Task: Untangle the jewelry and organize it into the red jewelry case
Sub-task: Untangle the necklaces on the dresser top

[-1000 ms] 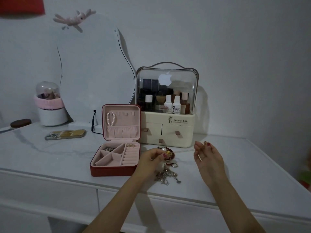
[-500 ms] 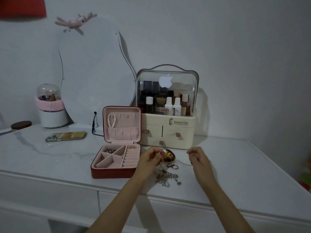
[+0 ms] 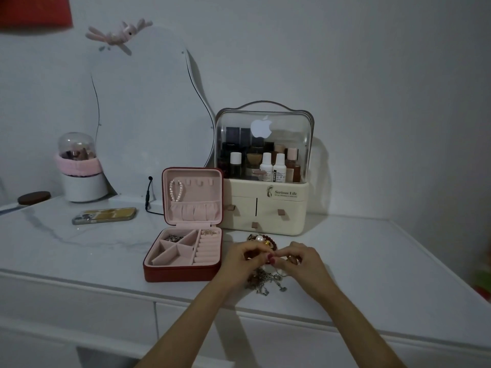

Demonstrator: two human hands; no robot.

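The red jewelry case stands open on the white marble table, pink inside. A pearl bracelet hangs in its lid and small pieces lie in its back compartments. To its right lies a tangled jewelry pile of silver chains, with a pearl and dark red beads at the far side. My left hand and my right hand meet over the pile, fingertips together, both pinching a small piece from it. What that piece is stays hidden by the fingers.
A cream cosmetics organizer with a clear dome stands just behind the pile. A phone lies at left, near a white-and-pink brush holder and a curved mirror. A black cable trails beside the case.
My right hand came in from the right, where it was raised and open, and now meets my left hand over the pile. Both now pinch a piece together.
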